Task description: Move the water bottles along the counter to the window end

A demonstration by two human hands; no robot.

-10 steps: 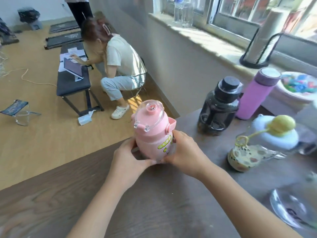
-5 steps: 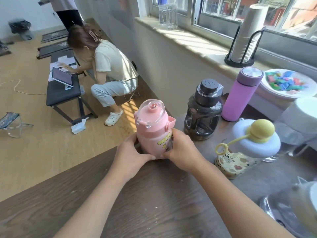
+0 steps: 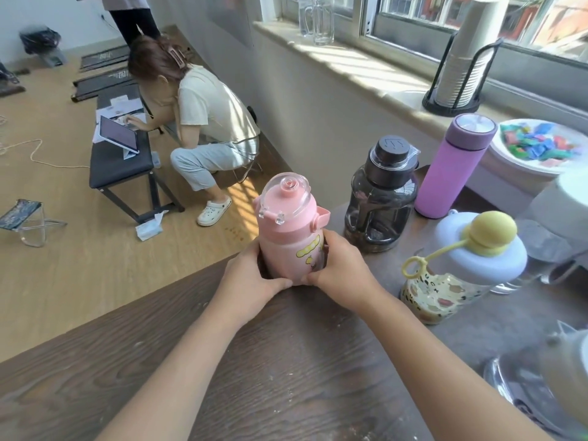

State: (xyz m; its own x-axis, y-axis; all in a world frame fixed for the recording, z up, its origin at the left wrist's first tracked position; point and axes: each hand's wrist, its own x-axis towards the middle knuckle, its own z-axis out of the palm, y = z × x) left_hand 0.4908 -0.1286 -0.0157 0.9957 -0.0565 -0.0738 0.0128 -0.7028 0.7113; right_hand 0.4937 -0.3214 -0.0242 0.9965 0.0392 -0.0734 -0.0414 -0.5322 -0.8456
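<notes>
Pink bottle [image 3: 291, 230] upright on dark counter [image 3: 286, 361], lid skyward; left hand [image 3: 251, 286] & right hand [image 3: 342, 270] wrapped round its base, thumbs nearly touching; black bottle [image 3: 381, 198] just beside, window-side.

Upright pink bottle [image 3: 291, 237] among four others
</notes>
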